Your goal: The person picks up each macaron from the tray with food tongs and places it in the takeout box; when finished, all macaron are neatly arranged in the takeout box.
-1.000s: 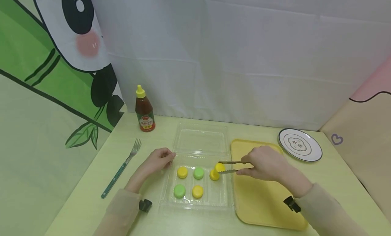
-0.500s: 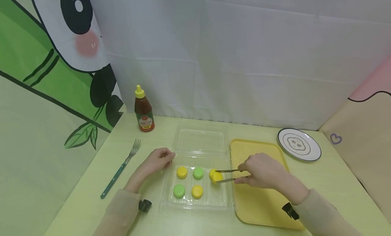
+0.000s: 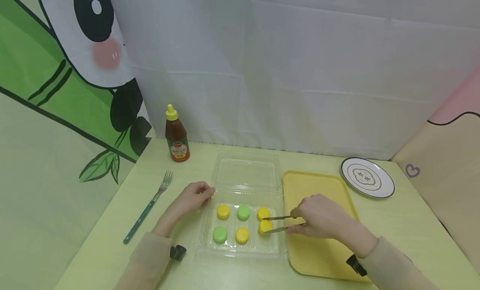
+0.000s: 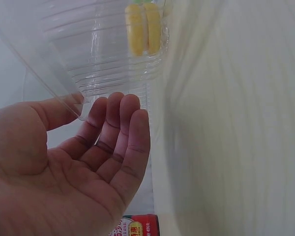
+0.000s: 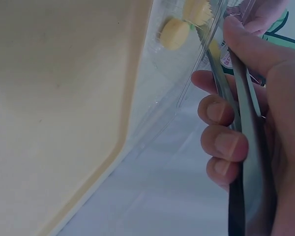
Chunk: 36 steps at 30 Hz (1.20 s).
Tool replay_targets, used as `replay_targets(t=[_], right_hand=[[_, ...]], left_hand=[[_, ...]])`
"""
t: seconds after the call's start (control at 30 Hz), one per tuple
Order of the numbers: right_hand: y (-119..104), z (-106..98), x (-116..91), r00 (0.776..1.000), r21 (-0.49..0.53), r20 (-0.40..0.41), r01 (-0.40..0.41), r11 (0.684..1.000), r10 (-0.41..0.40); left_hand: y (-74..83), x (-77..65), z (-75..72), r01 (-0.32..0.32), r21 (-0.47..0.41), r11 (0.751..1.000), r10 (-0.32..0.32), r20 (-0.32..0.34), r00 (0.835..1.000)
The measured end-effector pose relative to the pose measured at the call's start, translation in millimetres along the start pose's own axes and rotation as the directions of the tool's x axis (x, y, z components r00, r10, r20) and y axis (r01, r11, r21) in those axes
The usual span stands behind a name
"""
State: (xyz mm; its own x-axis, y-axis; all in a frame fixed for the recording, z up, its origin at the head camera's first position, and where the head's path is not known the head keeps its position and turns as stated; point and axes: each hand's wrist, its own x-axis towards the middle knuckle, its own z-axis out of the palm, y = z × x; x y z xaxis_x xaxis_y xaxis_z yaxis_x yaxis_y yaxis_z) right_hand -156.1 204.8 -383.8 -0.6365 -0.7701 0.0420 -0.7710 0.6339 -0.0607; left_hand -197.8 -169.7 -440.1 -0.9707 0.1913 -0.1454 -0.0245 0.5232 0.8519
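In the head view, my right hand [image 3: 316, 217] grips metal tongs [image 3: 276, 230], whose serrated tips lie on either side of a yellow macaron [image 3: 265, 226] at the front right of a clear plastic container [image 3: 258, 249]. Just behind it sits another yellow macaron [image 3: 263, 213]. Two green macarons, one at the back middle [image 3: 243, 212], and two more yellow ones share the base. My left hand [image 3: 193, 196] holds the container's left rim near the hinge. The left wrist view shows that rim's corner between the thumb and curled fingers of my left hand [image 4: 93, 152].
The container's lid [image 3: 246, 169] lies folded back. A yellow tray [image 3: 311, 256] is under my right hand, with a white plate [image 3: 368, 178] behind it. To the left are a fork [image 3: 148, 208] and a sauce bottle [image 3: 178, 140].
My right hand has brought the tongs and macaron toward the front of the container, from above the back-right macaron to a spot in front of it. The left hand stays in place.
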Motion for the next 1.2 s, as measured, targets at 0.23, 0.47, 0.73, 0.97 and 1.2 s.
replay_targets(t=[0.23, 0.47, 0.73, 0.97, 1.2], right_hand=[[-4.3, 0.7, 1.4, 1.0, 0.001, 0.025, 0.009, 1.0, -0.009], [-6.7, 2.2, 0.9, 0.999, -0.015, 0.016, 0.031, 0.999, -0.031], [-9.3, 1.6, 2.0, 0.999, -0.037, 0.032, 0.038, 0.999, -0.036], [-11.0, 1.8, 3.9, 0.998, -0.027, 0.05, 0.028, 0.999, -0.026], [-13.4, 1.5, 5.1, 0.998, -0.048, 0.056, 0.026, 0.999, -0.023]], left_hand=[[-0.4, 0.2, -0.3, -0.012, -0.002, 1.0, 0.012, 0.003, 1.0], [-1.0, 0.8, -0.3, -0.015, -0.006, 1.0, 0.015, 0.002, 1.0], [-2.1, 0.2, -0.1, -0.028, 0.001, 1.0, 0.028, 0.001, 1.0], [-1.8, 0.2, -0.2, -0.028, 0.007, 1.0, 0.028, 0.0, 1.0], [-2.3, 0.7, -0.1, -0.025, 0.007, 1.0, 0.025, -0.001, 1.0]])
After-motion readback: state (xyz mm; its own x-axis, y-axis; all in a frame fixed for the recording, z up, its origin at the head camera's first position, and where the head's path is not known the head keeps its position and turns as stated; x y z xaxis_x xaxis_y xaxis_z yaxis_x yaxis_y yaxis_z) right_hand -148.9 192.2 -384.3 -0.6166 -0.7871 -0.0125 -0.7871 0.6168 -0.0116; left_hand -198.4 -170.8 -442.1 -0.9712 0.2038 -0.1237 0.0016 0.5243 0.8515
